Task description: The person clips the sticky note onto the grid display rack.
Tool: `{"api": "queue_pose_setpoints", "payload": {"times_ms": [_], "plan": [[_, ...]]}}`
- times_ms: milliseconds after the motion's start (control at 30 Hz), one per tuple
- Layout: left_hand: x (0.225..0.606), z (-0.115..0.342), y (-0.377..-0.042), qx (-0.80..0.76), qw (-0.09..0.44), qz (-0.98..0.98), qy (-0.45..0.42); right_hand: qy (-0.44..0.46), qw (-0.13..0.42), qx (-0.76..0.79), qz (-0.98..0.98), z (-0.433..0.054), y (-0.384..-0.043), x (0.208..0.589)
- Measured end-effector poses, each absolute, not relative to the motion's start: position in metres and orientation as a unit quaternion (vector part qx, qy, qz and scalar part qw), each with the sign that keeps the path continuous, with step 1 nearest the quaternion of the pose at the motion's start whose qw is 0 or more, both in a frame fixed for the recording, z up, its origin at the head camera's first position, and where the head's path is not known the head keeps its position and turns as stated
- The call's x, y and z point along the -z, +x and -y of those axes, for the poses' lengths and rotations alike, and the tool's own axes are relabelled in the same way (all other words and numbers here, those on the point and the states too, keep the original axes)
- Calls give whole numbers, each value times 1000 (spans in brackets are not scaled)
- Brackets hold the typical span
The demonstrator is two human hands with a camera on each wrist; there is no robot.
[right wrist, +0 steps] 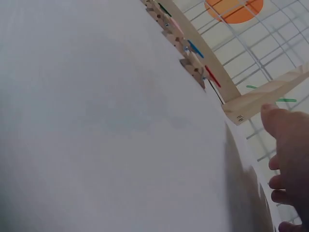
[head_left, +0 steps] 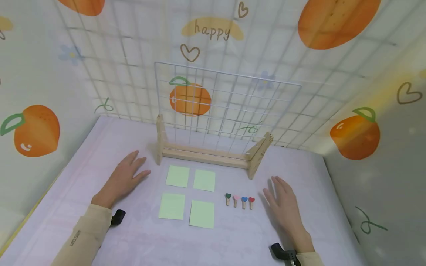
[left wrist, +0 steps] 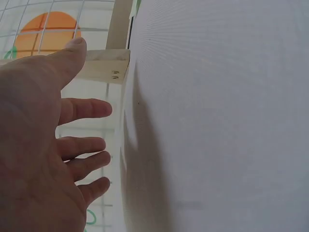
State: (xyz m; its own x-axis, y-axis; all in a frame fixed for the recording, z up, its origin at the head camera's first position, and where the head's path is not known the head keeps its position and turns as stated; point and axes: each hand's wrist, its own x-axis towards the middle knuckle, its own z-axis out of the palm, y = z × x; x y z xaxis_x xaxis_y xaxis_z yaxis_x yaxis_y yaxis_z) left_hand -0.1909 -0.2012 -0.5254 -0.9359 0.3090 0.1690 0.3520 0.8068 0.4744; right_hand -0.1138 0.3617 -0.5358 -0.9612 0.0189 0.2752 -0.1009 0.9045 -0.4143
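Observation:
My left hand (head_left: 124, 177) is at the left of the table, fingers spread and holding nothing, near the left foot of a wire grid rack (head_left: 206, 159) with a wooden base. To the right, my right hand (head_left: 283, 201) has relaxed fingers and holds nothing. Just left of it stand several small wooden clothespins in a row, topped with hearts: green (head_left: 227, 198), pink (head_left: 235, 200), blue (head_left: 244, 202) and red (head_left: 251, 203). Between the hands lie pale green square paper notes (head_left: 178, 176) in two rows. In the left wrist view the left fingers (left wrist: 87, 110) point toward the rack.
The white wire grid (head_left: 229, 96) stands upright in the wooden base at the back of the table (head_left: 133, 240). Behind it hangs a white backdrop (head_left: 139, 22) printed with oranges and hearts. Similar side walls (head_left: 382, 184) border the table left and right.

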Motion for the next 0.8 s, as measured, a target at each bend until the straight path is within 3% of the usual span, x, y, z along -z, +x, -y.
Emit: {"api": "queue_pose_setpoints", "payload": {"times_ms": [200, 633, 800], "plan": [[528, 197, -190, 257, 42, 948, -181, 34, 140, -219, 965, -357, -114, 536], [530, 180, -179, 282, 124, 928, -210, 23, 136, -219, 966, -351, -112, 536], [531, 173, -173, 296, 127, 922, -215, 32, 138, -223, 965, -350, -113, 535]]}}
